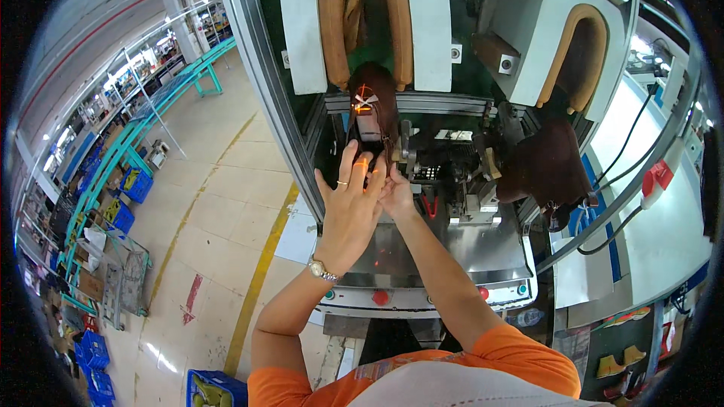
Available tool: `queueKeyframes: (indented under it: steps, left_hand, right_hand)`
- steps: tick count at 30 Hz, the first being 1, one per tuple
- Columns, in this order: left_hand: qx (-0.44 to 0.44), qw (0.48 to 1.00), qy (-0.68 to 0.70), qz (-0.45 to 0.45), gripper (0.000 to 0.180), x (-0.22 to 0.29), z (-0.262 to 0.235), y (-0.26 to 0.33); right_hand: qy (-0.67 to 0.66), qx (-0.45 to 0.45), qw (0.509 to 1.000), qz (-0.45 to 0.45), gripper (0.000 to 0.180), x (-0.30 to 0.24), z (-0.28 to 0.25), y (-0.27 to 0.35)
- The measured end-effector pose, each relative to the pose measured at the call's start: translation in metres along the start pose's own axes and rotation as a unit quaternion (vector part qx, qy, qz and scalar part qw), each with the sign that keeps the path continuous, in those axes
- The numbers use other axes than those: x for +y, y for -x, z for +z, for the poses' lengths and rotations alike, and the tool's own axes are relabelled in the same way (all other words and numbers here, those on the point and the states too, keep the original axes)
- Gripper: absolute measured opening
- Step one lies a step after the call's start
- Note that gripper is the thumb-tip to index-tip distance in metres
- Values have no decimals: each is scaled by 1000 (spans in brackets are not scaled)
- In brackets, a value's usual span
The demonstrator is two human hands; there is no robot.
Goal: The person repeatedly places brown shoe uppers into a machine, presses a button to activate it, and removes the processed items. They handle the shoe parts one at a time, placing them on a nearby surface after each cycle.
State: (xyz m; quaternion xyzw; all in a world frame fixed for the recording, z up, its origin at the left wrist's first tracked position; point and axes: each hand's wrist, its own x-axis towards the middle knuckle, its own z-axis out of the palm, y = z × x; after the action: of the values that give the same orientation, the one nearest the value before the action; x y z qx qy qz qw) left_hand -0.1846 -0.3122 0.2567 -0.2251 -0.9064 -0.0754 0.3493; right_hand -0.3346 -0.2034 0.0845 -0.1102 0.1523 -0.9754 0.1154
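Note:
A dark brown leather shoe upper [375,79] sits on the machine in front of me, below a U-shaped tan pad [407,30] in a white housing. An orange light cross and a pale bow-like piece show on the upper. My left hand [348,207], with a ring and a wristwatch, lies at the upper's near end, fingers stretched and thumb apart. Orange light falls across those fingers. Close on its right, my right hand [397,194] has its fingers bent together at the upper's near right edge. Its fingertips are partly hidden.
Another brown upper [543,166] hangs at the right station beneath a second tan pad [573,53]. Red buttons [381,298] line the machine's front edge. A metal frame post [260,90] rises at left. A blue crate [197,378] stands on the floor; a white table [648,203] is at right.

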Motion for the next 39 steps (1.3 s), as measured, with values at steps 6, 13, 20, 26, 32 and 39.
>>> queueKeyframes:
  steps: [6,13,20,26,32,39]
  left_hand:
    - [21,1000,-7,6,53,1,3,-2]
    - [75,987,142,-27,59,-12,0,45]
    - [-80,824,296,-477,76,-101,174,314]
    - [17,703,435,-563,83,-118,226,381]
    - [75,950,157,-258,73,-1,159,232]
    - [88,786,612,12,89,261,20,88]
  right_hand:
    - [-4,-12,999,31,34,-6,-1,0]
    - [180,218,958,47,23,-11,51,59]
    - [677,54,508,-530,17,-167,169,266]
    - [802,99,387,-444,37,-248,208,283]
    - [825,27,181,-534,27,-268,204,263]
    - [825,-27,147,-546,25,-217,242,338]
